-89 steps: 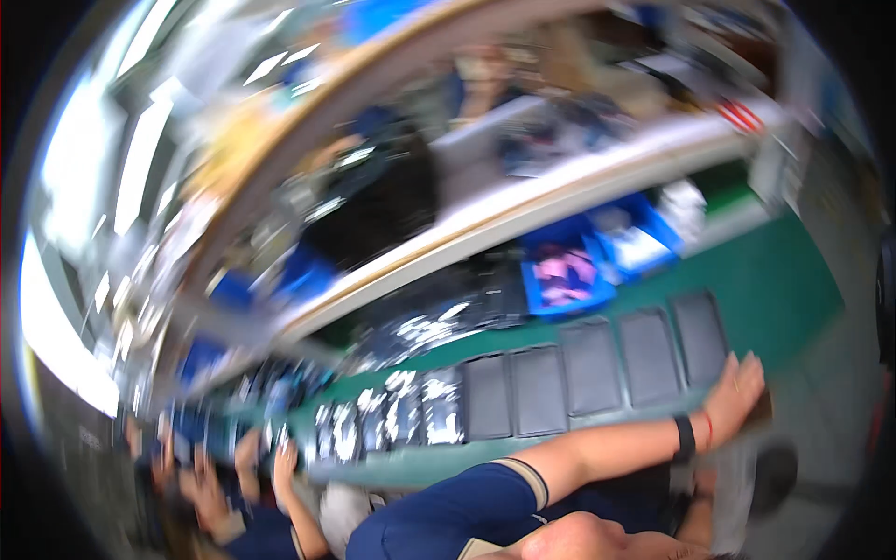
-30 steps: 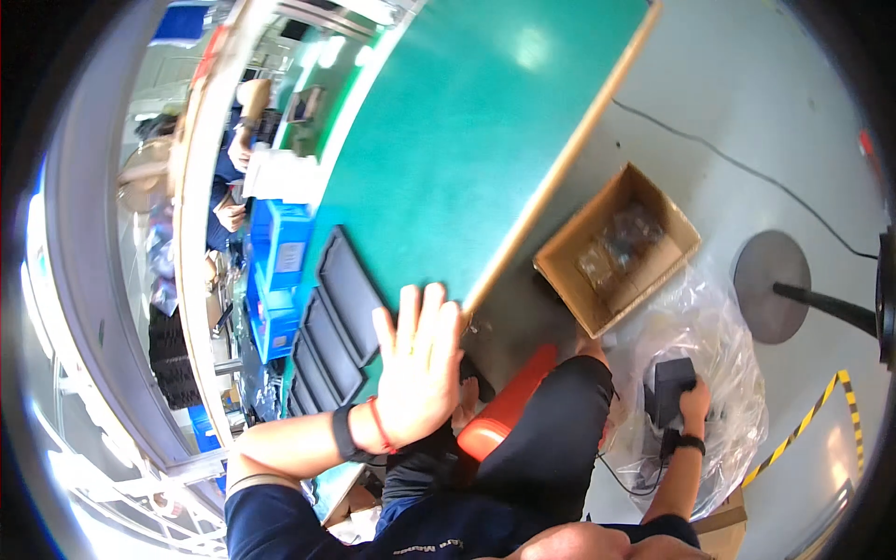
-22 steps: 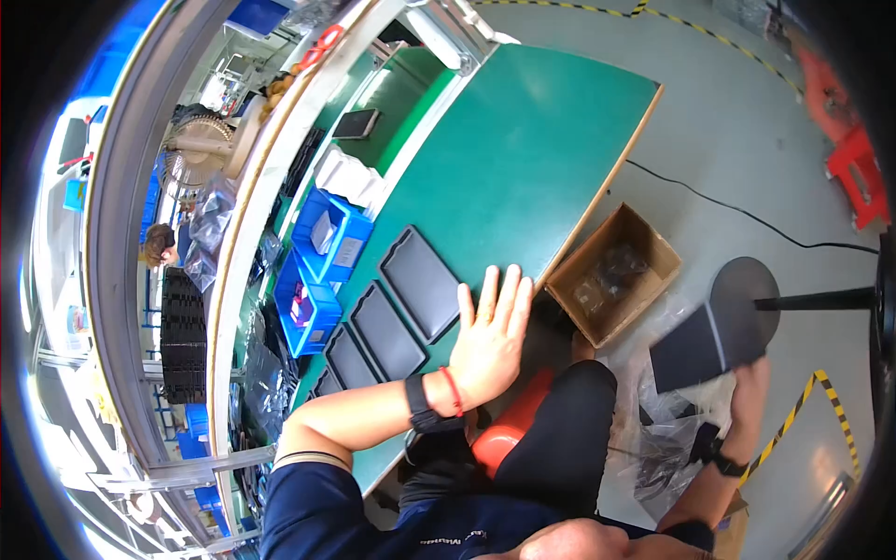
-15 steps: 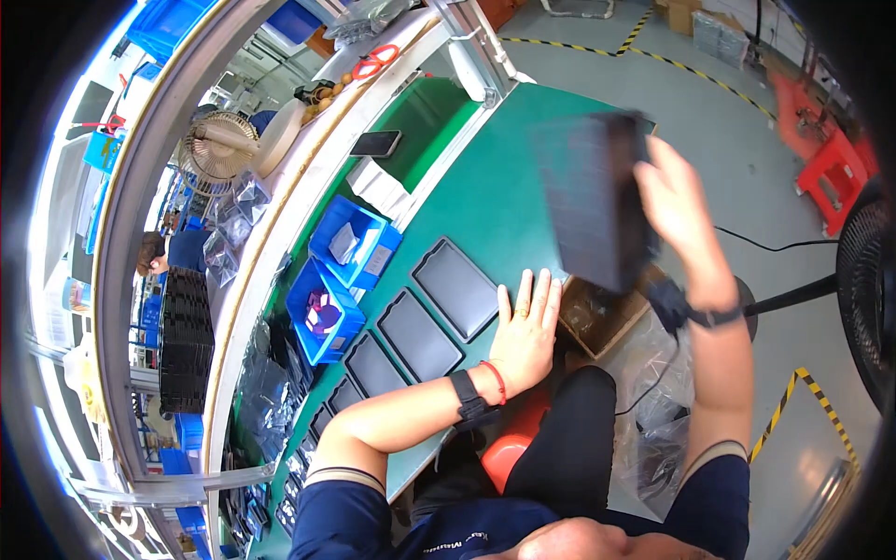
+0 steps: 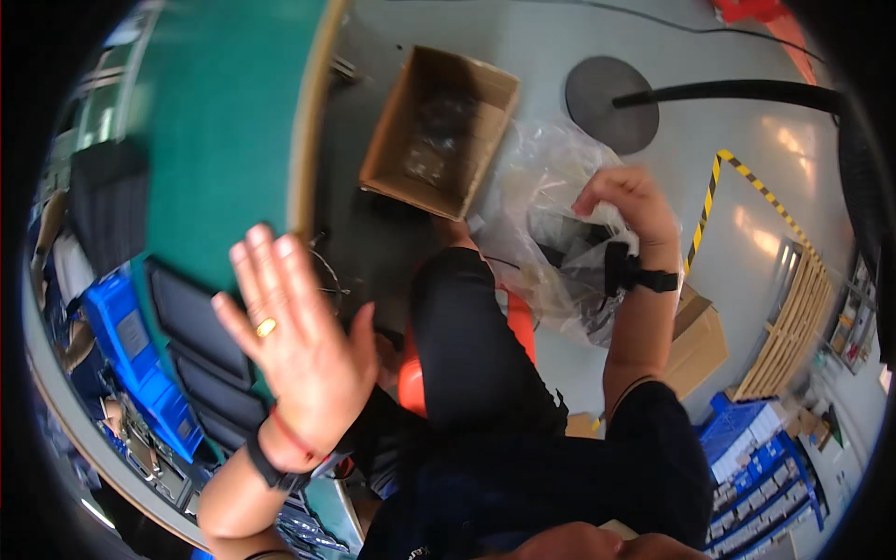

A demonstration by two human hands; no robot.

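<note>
My left hand (image 5: 303,336) is spread over the near edge of the green table (image 5: 229,121), palm down, a ring on one finger; it holds nothing. Just beyond its fingertips, shallow black trays (image 5: 196,317) lie in a row on the table. Off to the right, my right hand (image 5: 630,205) is above a clear plastic bag (image 5: 532,187) with dark items inside. Its fingers are curled down at the bag's film, and their tips are hidden, so what they grip cannot be made out.
Blue bins (image 5: 140,355) stand behind the trays, near a dark block-like stack (image 5: 110,201). An open cardboard box (image 5: 387,140) with clear plastic inside sits beside the table. Beyond the bag are a round black fan base (image 5: 611,103), a flattened carton (image 5: 695,345) and a wooden pallet (image 5: 784,322).
My view has swung right and down. The dark stack has left my right hand, which now reaches to the plastic bag. My left hand has lifted, fingers spread.
</note>
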